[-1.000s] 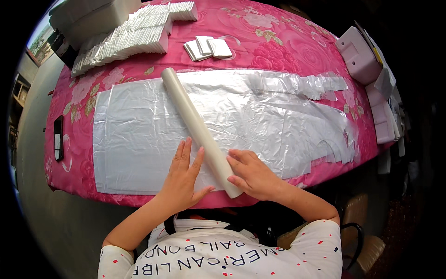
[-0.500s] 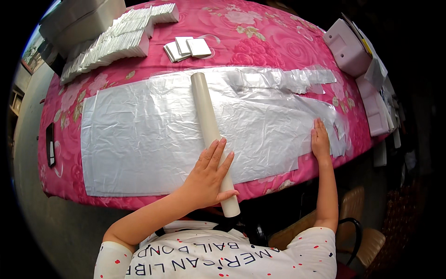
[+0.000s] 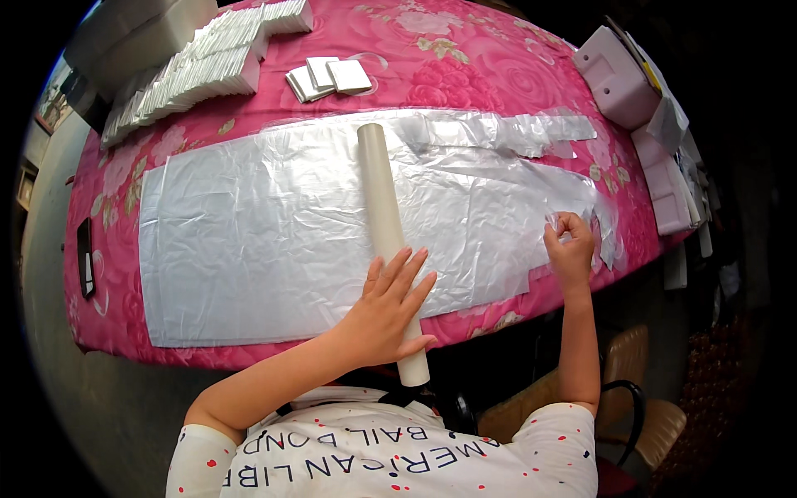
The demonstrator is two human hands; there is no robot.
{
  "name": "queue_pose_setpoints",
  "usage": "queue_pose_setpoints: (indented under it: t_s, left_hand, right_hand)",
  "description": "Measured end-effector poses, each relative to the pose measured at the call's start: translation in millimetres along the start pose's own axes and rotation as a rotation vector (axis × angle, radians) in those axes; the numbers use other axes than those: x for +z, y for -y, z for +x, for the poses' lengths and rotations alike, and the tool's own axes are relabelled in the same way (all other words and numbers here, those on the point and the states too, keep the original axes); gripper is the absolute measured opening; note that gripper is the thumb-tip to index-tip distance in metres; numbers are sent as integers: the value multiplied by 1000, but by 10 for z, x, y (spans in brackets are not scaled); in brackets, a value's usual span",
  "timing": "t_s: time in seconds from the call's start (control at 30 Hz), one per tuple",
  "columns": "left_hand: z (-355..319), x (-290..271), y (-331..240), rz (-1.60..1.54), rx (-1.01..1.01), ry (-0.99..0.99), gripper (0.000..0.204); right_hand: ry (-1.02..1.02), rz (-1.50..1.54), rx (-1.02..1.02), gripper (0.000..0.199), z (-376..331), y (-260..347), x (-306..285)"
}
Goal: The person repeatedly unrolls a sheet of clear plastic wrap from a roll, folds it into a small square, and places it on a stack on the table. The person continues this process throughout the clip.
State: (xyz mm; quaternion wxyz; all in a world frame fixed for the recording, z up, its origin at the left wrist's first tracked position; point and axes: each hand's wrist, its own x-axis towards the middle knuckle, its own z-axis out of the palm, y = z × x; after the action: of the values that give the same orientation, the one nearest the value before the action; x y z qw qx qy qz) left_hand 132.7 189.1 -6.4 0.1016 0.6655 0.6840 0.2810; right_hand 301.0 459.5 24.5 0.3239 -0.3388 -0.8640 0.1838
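My left hand (image 3: 390, 311) lies with spread fingers on the near part of a pale, long tube (image 3: 383, 195). The tube rests crosswise on clear, wrinkled plastic sheets (image 3: 241, 241), which look layered and silvery. At the right end of the sheets, my right hand (image 3: 571, 249) is closed in a pinch, with a bit of the plastic sheet sticking up between thumb and fingers. Ragged, narrow plastic strips (image 3: 531, 133) lie along the far right edge of the sheets.
A pink floral cloth (image 3: 465, 87) covers the table. Far left are rows of white folded packets (image 3: 195, 70) beside a plastic bin (image 3: 137, 37), with a few white squares (image 3: 349, 76) nearby. A phone (image 3: 85, 257) lies at left; pink foam boxes (image 3: 618, 79) stand at right.
My right hand has gone from lying flat on the plastic to pinching it. The tube, under my left hand, has shifted a little to the right.
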Motion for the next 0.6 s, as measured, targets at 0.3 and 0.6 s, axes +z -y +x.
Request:
queue_pose_setpoints:
  t_s: [0.3,0.6]
  left_hand:
    - [-185,-371,258,-1569,-785,-136,33]
    - [-1314,-1546,1392,-905,-1076,-104,29]
  right_hand:
    - [862,645,-470,35,-777,1723,447]
    - [597,-107,-176,40,-1133,1584,235]
